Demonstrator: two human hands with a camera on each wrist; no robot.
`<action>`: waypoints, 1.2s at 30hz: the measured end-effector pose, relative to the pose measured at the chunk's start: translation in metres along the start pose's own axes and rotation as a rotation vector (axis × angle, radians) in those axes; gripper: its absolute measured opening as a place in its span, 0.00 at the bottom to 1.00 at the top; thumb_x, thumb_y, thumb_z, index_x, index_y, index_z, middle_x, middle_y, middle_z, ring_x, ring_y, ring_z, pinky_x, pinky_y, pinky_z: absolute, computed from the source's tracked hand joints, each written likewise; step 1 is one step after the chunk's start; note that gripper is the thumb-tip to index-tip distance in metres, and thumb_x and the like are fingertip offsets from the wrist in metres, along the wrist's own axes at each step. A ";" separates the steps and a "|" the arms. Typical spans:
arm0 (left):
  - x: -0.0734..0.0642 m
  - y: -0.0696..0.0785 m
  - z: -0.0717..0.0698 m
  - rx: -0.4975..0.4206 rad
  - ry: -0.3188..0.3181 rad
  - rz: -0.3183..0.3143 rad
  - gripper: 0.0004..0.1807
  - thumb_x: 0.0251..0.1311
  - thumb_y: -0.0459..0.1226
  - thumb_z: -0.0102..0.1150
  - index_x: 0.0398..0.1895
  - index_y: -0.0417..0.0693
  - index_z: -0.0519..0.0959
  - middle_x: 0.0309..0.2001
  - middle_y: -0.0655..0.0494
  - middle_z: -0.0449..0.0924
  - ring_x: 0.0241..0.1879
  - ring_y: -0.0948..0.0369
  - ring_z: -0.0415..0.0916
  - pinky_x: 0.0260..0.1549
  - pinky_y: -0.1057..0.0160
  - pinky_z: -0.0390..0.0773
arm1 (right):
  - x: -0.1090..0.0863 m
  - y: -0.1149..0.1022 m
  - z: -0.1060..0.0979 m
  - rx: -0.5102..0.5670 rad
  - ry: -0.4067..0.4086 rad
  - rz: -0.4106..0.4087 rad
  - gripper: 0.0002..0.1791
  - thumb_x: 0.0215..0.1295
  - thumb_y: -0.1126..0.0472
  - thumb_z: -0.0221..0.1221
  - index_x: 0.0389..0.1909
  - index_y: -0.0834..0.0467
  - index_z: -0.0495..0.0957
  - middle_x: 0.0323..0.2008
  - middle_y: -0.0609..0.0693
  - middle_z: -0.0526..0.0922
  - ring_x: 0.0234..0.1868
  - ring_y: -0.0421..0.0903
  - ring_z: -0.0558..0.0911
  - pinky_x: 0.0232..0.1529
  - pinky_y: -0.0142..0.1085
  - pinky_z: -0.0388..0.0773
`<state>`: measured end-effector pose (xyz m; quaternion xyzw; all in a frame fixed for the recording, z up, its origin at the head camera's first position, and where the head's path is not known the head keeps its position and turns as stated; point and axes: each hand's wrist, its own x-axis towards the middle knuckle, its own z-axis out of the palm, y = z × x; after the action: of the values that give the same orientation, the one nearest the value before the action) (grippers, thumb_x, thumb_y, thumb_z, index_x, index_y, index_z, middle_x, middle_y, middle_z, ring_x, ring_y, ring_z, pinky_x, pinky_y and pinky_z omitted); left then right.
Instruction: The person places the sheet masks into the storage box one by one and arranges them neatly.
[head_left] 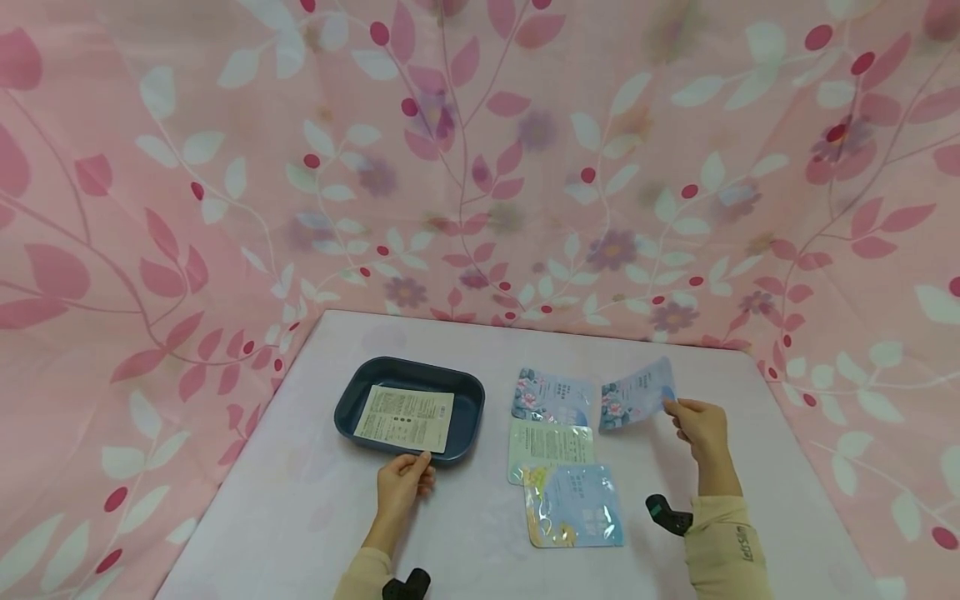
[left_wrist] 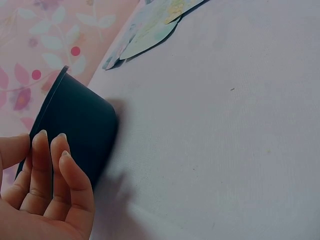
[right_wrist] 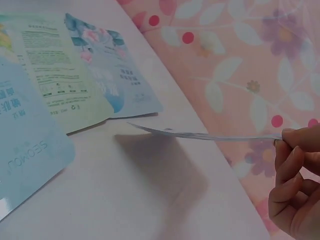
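Pink floral fabric backdrop (head_left: 540,200) behind a pale, flat tabletop (head_left: 285,508)
White leaves (head_left: 204,147), red dots (head_left: 380,33) and purple flowers (head_left: 612,250) pattern it; soft light.

A small booth-like space, enclosed by pink fabric (head_left: 480,183) that rises behind a bench (head_left: 480,533) and along its left and right sides. The fabric is printed with trailing stems, pink and white leaves, red berries and mauve flowers. The bench has a pale top, its far edge close to the fabric. Whether this is inside a home, shop or studio cannot be told.
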<state>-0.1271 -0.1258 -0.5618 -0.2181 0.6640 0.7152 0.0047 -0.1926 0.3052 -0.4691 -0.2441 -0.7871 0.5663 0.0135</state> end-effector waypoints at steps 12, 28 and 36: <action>0.000 0.000 0.000 -0.005 -0.003 0.000 0.13 0.61 0.37 0.60 0.27 0.34 0.75 0.22 0.51 0.81 0.19 0.64 0.77 0.18 0.67 0.78 | -0.003 -0.017 0.006 0.065 -0.073 -0.125 0.25 0.66 0.61 0.57 0.54 0.78 0.68 0.21 0.36 0.78 0.23 0.32 0.72 0.25 0.23 0.75; 0.000 0.002 0.001 -0.014 -0.012 0.018 0.14 0.61 0.37 0.60 0.28 0.32 0.75 0.21 0.53 0.80 0.19 0.64 0.77 0.17 0.67 0.77 | -0.009 -0.033 0.011 0.121 -0.114 -0.151 0.28 0.65 0.60 0.58 0.56 0.78 0.67 0.22 0.37 0.79 0.24 0.33 0.72 0.28 0.23 0.76; 0.000 0.001 0.000 -0.021 -0.007 0.003 0.13 0.61 0.37 0.60 0.27 0.32 0.75 0.20 0.54 0.80 0.18 0.64 0.77 0.17 0.67 0.77 | -0.015 -0.045 0.018 0.146 -0.122 -0.192 0.23 0.64 0.61 0.59 0.50 0.77 0.71 0.21 0.37 0.79 0.23 0.33 0.73 0.27 0.23 0.76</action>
<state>-0.1272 -0.1258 -0.5605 -0.2147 0.6569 0.7228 0.0036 -0.2014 0.2726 -0.4312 -0.1312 -0.7628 0.6320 0.0372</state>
